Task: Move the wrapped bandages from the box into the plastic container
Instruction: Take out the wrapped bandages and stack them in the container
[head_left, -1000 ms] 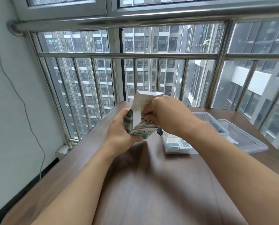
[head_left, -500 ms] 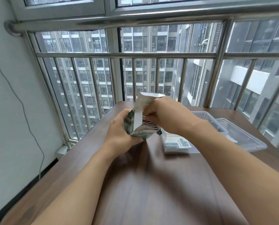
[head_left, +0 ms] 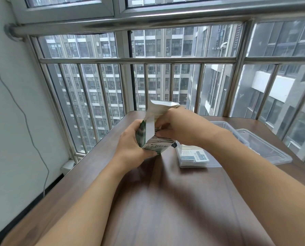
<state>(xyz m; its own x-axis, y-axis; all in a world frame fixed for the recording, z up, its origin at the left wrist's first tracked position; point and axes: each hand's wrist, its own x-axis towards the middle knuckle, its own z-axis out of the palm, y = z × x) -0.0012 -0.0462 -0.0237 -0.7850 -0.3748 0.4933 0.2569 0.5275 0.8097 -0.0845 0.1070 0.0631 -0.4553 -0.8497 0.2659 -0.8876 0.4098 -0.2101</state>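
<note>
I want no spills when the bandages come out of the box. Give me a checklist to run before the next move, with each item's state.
1. Green-and-white cardboard box held firmly by the left hand: ok.
2. Box's top flap open: ok.
3. Right hand fingers at the box opening: ok.
4. Right hand gripping a wrapped bandage: cannot tell, fingertips hidden.
5. Clear plastic container uncovered, on the brown wooden table right of the box: ok.
6. Clear plastic lid lying aside, right of the container: ok.

One box, one plastic container, one lid, two hands
</note>
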